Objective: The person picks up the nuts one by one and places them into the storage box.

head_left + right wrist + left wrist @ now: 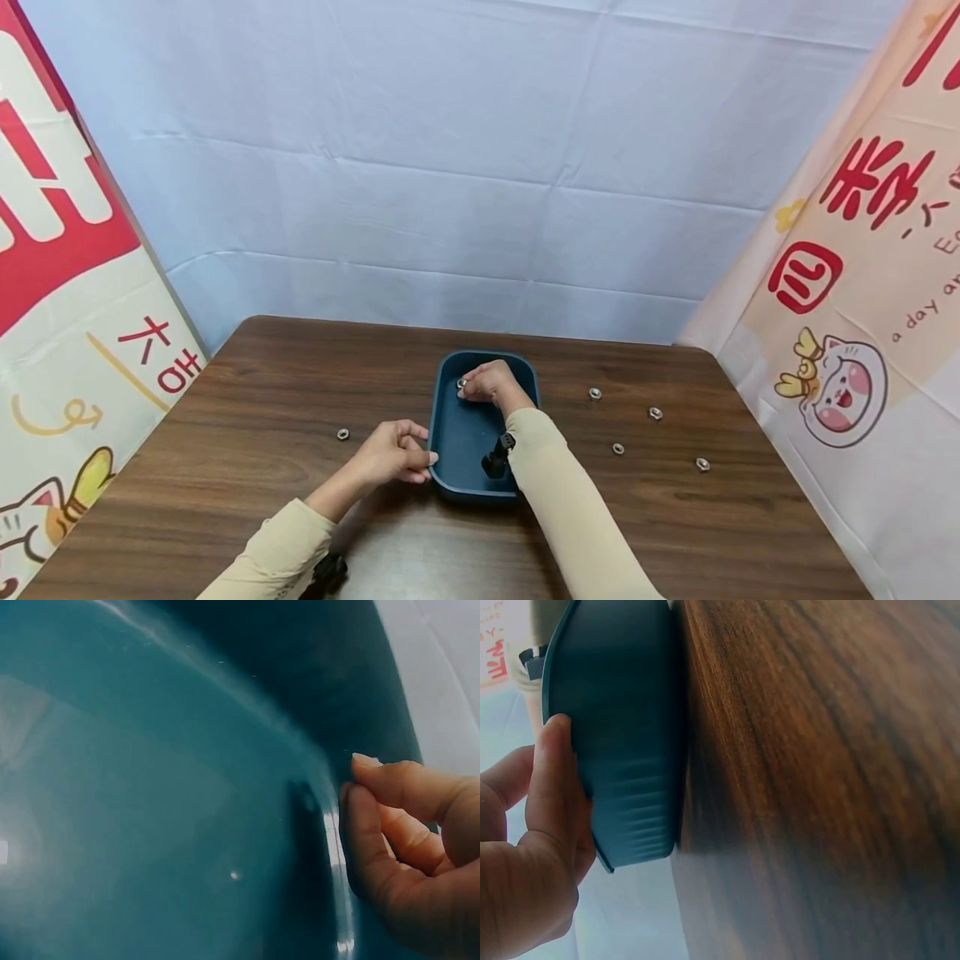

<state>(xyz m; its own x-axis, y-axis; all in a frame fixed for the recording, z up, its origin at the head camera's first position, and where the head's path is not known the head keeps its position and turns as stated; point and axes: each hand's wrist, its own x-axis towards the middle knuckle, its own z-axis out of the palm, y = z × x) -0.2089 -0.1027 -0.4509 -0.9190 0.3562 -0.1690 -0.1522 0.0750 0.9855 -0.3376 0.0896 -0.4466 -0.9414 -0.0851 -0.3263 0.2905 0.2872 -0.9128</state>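
1. Nearest, two cream sleeves [592,517] reach in over the wooden table [750,533], with a small black device [498,457] at the right wrist, seen against the tray, and a dark one at the left cuff.
2. The left hand [393,452] comes next, at the tray's left side. It holds the rim: the thumb tip lies at the edge, and the left wrist view shows fingers bent against the outer wall.
3. The blue-green tray [459,433] stands flat on the table, its longer sides running away from the person; its corners are rounded.
4. Four loose nuts lie scattered to the right of the tray, apart from one another: the nearest nut [702,464], the small nut [618,448], the outer nut [656,413] and the farthest nut [595,393]. A lone nut [342,434] lies left of the tray, near the left hand.
5. The right hand [491,382] is inside the tray's far half, thumb and forefinger pinching a metal nut [461,383]. Whether that nut touches the tray is unclear.
6. Beyond the table hangs a pale cloth [465,192], flanked by printed banners [840,250].
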